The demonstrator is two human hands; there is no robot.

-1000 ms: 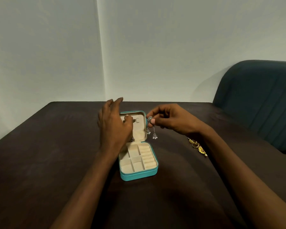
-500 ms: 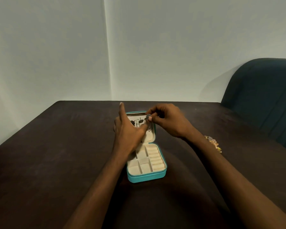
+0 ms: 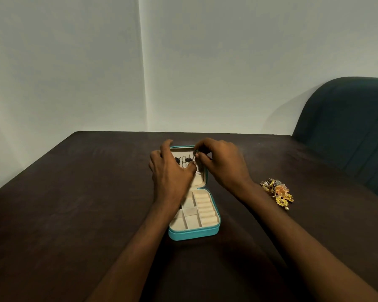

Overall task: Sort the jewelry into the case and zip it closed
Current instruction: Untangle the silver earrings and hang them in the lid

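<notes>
Teal case (image 3: 193, 234): open on table (image 3: 74, 214), lid propped by left hand (image 3: 170, 171), fingers spread, gripping nothing. Right hand (image 3: 220, 164) pinches silver earring (image 3: 195, 151) at lid top, prob. to hook it. Gold jewelry pile (image 3: 277, 191) waits to the right, apart from case.

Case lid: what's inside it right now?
Dark earrings and a thin chain hang inside the lid; both hands cover its left side and top right corner.

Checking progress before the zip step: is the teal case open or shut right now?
Open. The teal case lies flat on the table, its lid folded back, cream compartments exposed, both hands, left hand and right hand, at the lid.
</notes>
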